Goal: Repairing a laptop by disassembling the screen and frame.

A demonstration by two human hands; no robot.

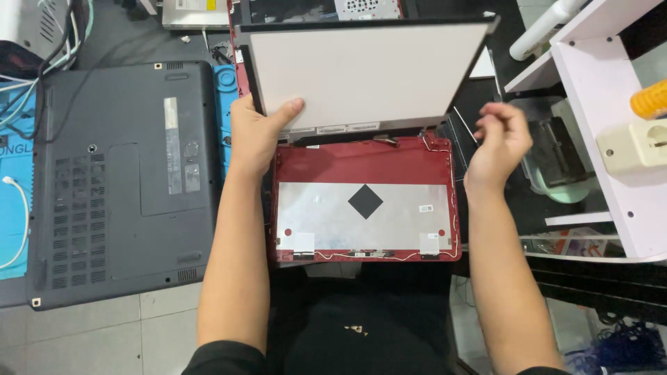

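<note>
My left hand [256, 132] grips the lower left corner of a bare laptop screen panel [361, 69], thumb on its pale face, holding it tilted up above a red laptop lid shell [361, 160]. The shell lies open-side up, with a silver foil sheet [326, 215], a black diamond pad [365, 201] and thin wires along its edges. My right hand [499, 142] hovers just off the panel's lower right corner, fingers loosely curled, holding nothing that I can see.
A dark grey laptop [125, 180] lies upside down to the left on a blue mat [14, 208]. White cables [21, 215] trail at the far left. A white shelf unit [611, 139] with a socket adapter [636, 146] stands at the right.
</note>
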